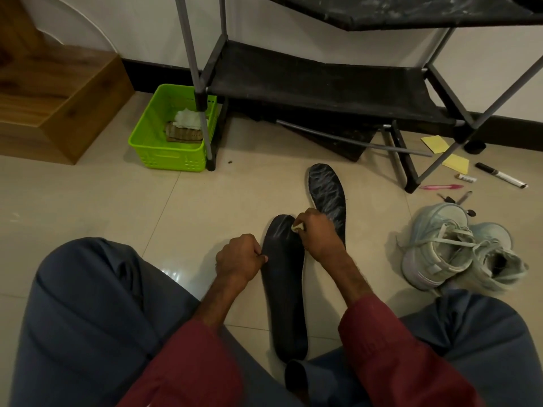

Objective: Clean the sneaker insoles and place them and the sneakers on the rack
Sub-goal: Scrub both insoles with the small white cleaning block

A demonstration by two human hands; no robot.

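- A person in a maroon sleeve and grey-blue trousers sits on the glossy beige tile floor [88,201], knees spread at the bottom of the frame.
- The near insole [283,289], a long matte black shape with a rounded toe, lies at centre between the knees with its toe pointing up the frame and pale streaks across the toe.
- The left hand [239,258] has its fingers curled, pinching the left edge of that insole about a third of the way down from the toe.
- The right hand [318,230] is clenched round a small pale wipe [297,227], pressed to the right side of the toe.
- The far insole [327,195] lies flat above centre, dark with grey smears and a thin white rim, its lower end hidden behind the right hand.
- Two pale blue-grey sneakers [458,248], of mesh with loose laces, lie touching each other at the right of the frame, well apart from both hands.
- The rack [323,80], black dusty fabric shelves on grey metal tubes, fills the top of the frame; neither shelf in view holds anything.
- A lime-green perforated plastic basket [173,130] sits at upper left beside a rack leg, holding crumpled white and brown cloths.
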